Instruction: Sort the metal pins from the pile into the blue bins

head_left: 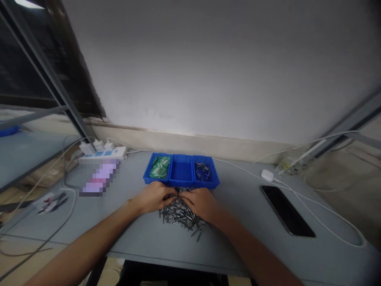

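A loose pile of thin metal pins [181, 216] lies on the grey table in front of three joined blue bins. My left hand [156, 196] and my right hand [201, 200] meet over the back of this pile, fingertips close together and bent inward. Whatever is between the fingers is too small to make out. The left blue bin [146, 177] holds green and white small pieces [160, 167]. Nothing shows inside the middle blue bin [181, 169]. Some metal pins [203, 171] lie in the right blue bin [214, 178].
A white power strip [119, 153] with plugs and a pixelated phone-like rectangle [101, 177] are at the left. On the right lie a black phone [287, 210], a white earbud case [267, 175] and looping white cables. A wall rises behind the table.
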`<state>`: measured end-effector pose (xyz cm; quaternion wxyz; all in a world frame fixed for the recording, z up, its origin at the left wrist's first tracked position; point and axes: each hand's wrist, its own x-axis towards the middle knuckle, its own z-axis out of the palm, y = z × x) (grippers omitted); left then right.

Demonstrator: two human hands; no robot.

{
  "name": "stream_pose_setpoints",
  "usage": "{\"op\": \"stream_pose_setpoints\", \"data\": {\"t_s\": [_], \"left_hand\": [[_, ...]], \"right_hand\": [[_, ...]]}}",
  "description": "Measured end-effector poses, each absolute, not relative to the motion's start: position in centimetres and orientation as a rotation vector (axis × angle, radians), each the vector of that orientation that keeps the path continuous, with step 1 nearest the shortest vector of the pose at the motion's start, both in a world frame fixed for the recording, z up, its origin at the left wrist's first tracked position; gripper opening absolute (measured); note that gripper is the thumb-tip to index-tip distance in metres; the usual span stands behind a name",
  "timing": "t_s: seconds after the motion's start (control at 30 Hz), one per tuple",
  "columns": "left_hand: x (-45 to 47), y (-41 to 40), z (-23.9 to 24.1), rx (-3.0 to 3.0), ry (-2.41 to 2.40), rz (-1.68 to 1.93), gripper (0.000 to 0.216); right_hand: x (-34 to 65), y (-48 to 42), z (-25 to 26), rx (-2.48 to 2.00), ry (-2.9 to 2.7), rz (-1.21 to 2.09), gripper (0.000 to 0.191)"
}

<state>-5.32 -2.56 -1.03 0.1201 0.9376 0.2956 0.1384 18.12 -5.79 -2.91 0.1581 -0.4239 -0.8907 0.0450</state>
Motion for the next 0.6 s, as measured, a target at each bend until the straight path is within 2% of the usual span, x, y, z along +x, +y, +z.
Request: {"op": "stream_pose_setpoints", "data": {"t_s": [0.23, 0.6], "left_hand": [[-5.4, -2.4, -1.4, 2.753, 0.884, 0.371, 0.021], [-5.3, -2.7, -0.8, 2.749, 0.885, 0.421, 0.029]], "right_hand": [[18.2, -5.8, -2.3, -1.203, -2.57, 0.13, 0.014], [20.2, -5.3, -2.4, -1.074, -2.357, 0.084, 0.024]]}}
